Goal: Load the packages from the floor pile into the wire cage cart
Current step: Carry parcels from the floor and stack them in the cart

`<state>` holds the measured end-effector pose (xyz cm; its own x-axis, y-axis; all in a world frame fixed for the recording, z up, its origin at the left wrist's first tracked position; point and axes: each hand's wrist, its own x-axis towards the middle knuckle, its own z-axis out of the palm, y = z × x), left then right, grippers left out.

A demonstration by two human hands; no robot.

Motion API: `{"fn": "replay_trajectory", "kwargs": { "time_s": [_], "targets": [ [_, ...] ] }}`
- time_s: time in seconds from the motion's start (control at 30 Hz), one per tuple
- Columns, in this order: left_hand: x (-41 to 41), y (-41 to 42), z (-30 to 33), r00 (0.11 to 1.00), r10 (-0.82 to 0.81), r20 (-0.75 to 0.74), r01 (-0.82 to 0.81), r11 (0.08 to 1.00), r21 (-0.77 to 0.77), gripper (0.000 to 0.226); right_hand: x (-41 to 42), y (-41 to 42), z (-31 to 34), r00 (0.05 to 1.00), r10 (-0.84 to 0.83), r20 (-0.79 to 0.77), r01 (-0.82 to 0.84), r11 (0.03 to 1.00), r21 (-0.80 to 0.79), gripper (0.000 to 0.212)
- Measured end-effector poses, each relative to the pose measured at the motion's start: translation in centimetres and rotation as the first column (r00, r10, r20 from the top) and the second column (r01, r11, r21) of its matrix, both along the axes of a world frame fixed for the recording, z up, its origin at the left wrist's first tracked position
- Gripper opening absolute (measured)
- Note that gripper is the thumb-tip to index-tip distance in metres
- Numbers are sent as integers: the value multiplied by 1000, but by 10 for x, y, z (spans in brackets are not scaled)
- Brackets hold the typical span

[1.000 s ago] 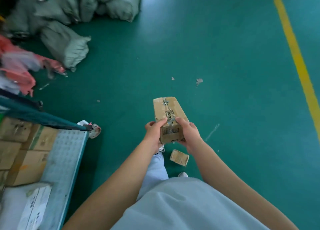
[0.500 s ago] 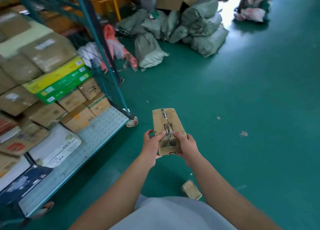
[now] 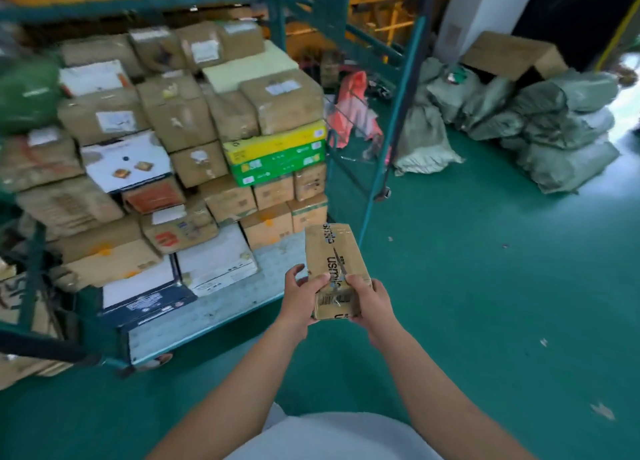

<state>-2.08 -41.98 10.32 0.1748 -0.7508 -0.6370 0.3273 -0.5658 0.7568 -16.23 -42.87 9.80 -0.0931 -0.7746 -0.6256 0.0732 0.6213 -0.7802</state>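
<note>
1. Both hands held the small taped cardboard package [image 3: 335, 269] in the air, just in front of the wire cage cart [image 3: 221, 317].
2. The left hand [image 3: 300, 298] and right hand [image 3: 370, 302] curled round its near end, thumbs on top.
3. Stacked boxes [image 3: 194, 137] filled the cart.

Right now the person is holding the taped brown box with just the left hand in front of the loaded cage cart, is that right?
Not quite. Both hands hold the taped brown box: the left hand and the right hand grip its near end, as the head view shows. The rest stands: it is in front of the loaded cage cart.
</note>
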Motion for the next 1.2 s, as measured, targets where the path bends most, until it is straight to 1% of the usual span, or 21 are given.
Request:
{"fn": "replay_trajectory", "kwargs": {
  "time_s": [0.1,0.17,0.23,0.37,0.57,0.63,0.77,0.87,0.97,1.0,1.13,1.2],
  "targets": [
    [47,-19,4,999,42,12,-42,999,-21,58,48,-23,3,999,17,41,-16,1000,-22,52],
    [78,-29,10,997,79,10,-79,997,-27,57,80,-37,8,999,39,36,-39,999,-24,54],
    [114,-38,15,992,126,1,-126,991,-38,56,118,-50,16,996,77,32,-76,997,-31,51],
    [158,-52,24,979,202,-16,-202,977,-71,56,162,-71,28,988,140,61,-135,988,-76,47],
    [211,-71,35,958,286,-38,-288,953,-96,53,219,-105,38,970,234,59,-228,969,-100,49],
    [225,-79,40,946,320,-44,-323,941,-104,54,236,-119,41,962,263,68,-256,961,-104,50],
    [247,-104,45,926,376,-34,-377,916,-137,52,261,-152,44,944,318,94,-304,943,-134,44],
    [262,-131,48,908,418,-19,-416,898,-147,53,278,-185,41,928,355,116,-338,930,-141,47],
    [273,-168,48,896,443,-18,-440,884,-157,53,293,-230,38,912,389,132,-370,917,-149,58],
    [275,-182,49,890,455,-17,-452,878,-156,52,296,-247,37,905,404,132,-385,911,-150,59],
    [278,-249,56,867,498,8,-491,858,-151,54,304,-320,41,883,443,155,-421,893,-156,48],
    [277,-280,63,859,512,20,-503,850,-155,56,305,-354,43,876,456,158,-435,887,-151,51]
  ]
}}
